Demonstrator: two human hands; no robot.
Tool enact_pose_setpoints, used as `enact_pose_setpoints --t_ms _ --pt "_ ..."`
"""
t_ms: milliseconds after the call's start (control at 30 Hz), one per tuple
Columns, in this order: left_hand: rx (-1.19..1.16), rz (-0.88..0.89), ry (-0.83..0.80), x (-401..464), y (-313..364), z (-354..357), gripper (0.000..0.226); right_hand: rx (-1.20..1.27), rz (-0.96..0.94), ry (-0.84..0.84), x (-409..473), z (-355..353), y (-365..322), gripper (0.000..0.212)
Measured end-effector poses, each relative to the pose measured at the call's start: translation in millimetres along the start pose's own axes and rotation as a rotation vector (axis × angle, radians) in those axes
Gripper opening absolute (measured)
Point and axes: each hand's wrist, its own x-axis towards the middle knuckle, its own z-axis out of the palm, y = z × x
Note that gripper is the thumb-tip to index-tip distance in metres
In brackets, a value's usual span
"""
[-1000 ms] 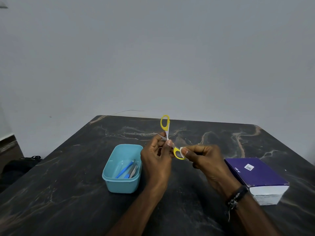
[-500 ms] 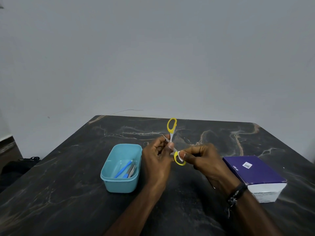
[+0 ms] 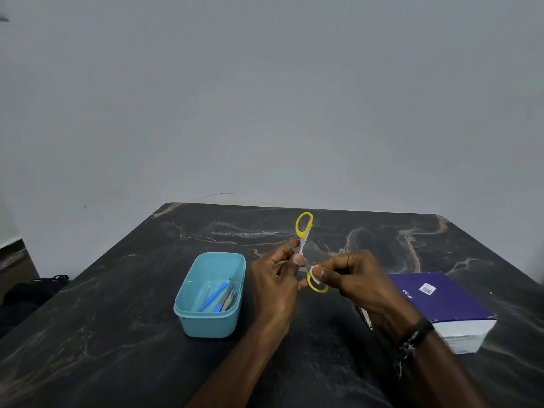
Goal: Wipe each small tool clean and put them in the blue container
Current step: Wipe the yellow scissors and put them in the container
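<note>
Small scissors with yellow handle loops [image 3: 303, 225] are held spread open above the dark marble table [image 3: 117, 334]. My left hand [image 3: 275, 282] grips them at the blades and pivot, one loop pointing up and away. My right hand [image 3: 354, 279] pinches a small white wipe [image 3: 314, 273] against the lower yellow loop. The blue container [image 3: 188, 307] stands left of my hands and holds blue-handled and grey metal tools [image 3: 222, 297]. Most of the blades are hidden by my fingers.
A purple and white box [image 3: 441, 301] lies on the table right of my right wrist. A thin metal tool [image 3: 365, 318] peeks out under my right hand. A dark bag [image 3: 35, 290] sits on the floor at the left.
The scissors have shifted a little to the right and the upper loop now stands more upright. My right thumb with the wipe has slid along the lower loop.
</note>
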Motion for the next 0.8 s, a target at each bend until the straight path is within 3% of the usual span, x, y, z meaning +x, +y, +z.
enact_pose_setpoints --t_ms 333,800 --pt "0.051 -0.017 -0.137 -5 0 3 0.043 0.098 -0.018 0.155 -1 18 0 0.009" --pt "0.026 -0.072 -0.063 -4 0 5 0.035 0.213 0.003 0.154 -1 19 -2 0.010"
